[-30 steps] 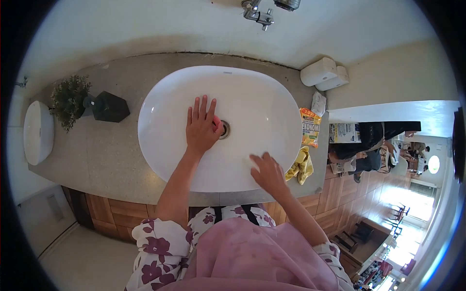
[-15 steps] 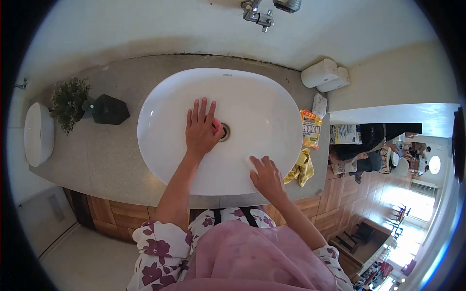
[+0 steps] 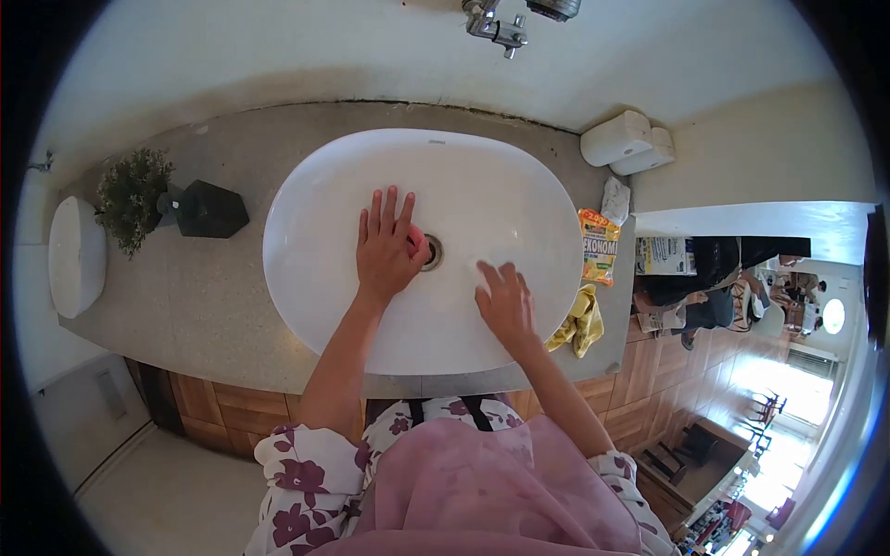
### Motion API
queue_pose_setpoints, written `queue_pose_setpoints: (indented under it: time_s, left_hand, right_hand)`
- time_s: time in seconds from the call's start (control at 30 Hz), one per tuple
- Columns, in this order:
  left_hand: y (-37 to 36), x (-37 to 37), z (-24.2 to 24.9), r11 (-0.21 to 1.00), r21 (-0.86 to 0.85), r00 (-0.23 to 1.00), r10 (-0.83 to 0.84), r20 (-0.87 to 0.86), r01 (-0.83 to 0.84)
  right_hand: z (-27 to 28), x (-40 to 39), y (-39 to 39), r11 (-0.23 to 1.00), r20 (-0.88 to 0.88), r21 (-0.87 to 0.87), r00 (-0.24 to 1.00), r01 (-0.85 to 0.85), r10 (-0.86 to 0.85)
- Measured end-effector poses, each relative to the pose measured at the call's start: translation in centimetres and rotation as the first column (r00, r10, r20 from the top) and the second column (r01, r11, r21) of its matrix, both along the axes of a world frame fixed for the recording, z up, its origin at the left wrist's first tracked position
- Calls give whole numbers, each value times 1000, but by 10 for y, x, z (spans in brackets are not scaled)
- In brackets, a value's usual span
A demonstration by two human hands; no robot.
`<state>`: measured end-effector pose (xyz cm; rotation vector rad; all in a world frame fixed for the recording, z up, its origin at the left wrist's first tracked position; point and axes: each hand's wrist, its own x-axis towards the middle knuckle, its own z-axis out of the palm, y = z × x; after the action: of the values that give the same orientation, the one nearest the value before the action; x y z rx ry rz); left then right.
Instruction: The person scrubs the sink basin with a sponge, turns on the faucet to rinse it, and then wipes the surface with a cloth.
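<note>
My left hand (image 3: 385,255) lies in the white sink basin (image 3: 334,167), fingers stretched out and spread. A pink thing (image 3: 419,244) sits between its thumb and palm, beside the metal drain (image 3: 435,255). What it is cannot be made out, as the hand partly covers it. To the right of the drain, my right hand (image 3: 506,301) is bent over the basin floor, slightly blurred. At its fingertips is a small whitish thing (image 3: 476,270), hard to tell from the white basin.
A dark bottle (image 3: 211,209) and a plant (image 3: 133,196) stand left of the basin. On the right are a yellow cloth (image 3: 586,322), an orange packet (image 3: 599,248), a white crumpled item (image 3: 615,200) and white rolls (image 3: 617,138). A tap (image 3: 496,28) juts from the wall; people appear far right.
My right hand has moved up the basin and slightly left, with the whitish thing at its fingertips. My left hand has stayed nearly in place beside the drain.
</note>
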<state>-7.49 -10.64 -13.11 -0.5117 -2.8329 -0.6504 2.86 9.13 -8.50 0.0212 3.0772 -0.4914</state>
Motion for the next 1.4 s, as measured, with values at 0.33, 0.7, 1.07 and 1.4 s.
queue_pose_setpoints:
  time_s: [0.33,0.7,1.07,1.4]
  left_hand:
    - [0,0,-1,1000,0,1000,-1,-15,1]
    - [-1,1,-1,1000,-6,1000,-2,-17,2]
    - [0,0,-2,1000,0,1000,-7,23,7]
    - [0,1,-5,1000,22,999,9,-36,-8]
  right_hand:
    - [0,2,7,993,-29,117,999,-33,37]
    - [3,-44,21,990,21,-102,994,-102,104]
    - [21,-3,0,933,203,-296,941,-206,272]
    - [83,-5,72,828,553,-492,638,-268,535]
